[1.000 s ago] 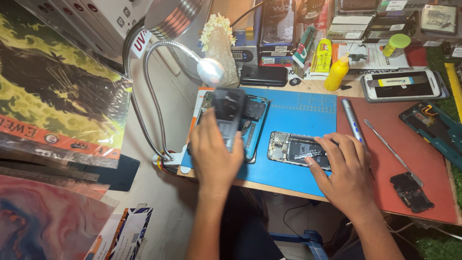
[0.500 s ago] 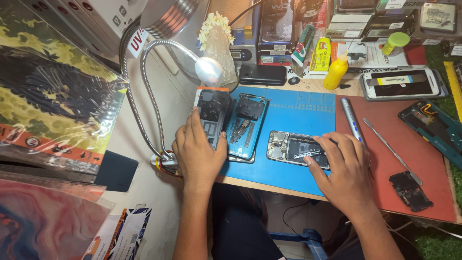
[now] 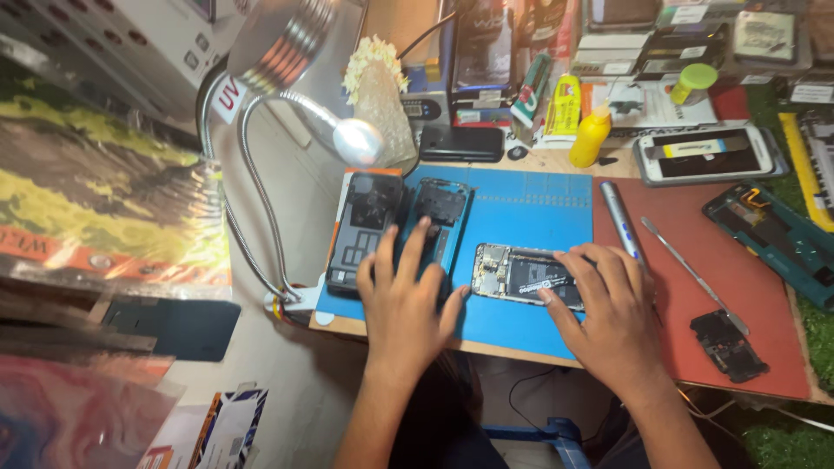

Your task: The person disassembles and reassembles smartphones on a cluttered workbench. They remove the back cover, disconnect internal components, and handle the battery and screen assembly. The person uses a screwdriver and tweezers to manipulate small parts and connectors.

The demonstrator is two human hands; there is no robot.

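My left hand (image 3: 407, 300) lies flat with fingers spread on a black phone frame (image 3: 443, 213) at the left of the blue mat (image 3: 530, 208). A dark phone back panel (image 3: 365, 227) lies just left of it, at the mat's edge. My right hand (image 3: 608, 308) rests on the right end of an opened phone (image 3: 512, 274) whose circuit board and battery show. That phone lies crosswise in the middle of the mat.
A gooseneck lamp (image 3: 356, 141) arches over the mat's left side. On the red mat (image 3: 747, 287) lie a grey pen-shaped tool (image 3: 621, 217), a thin metal rod (image 3: 691, 271) and a small black part (image 3: 728, 345). A yellow bottle (image 3: 591, 135), phones and boxes crowd the back.
My left hand set the dark back panel down at the mat's left edge, then moved right onto the black phone frame. My right hand stayed on the opened phone.
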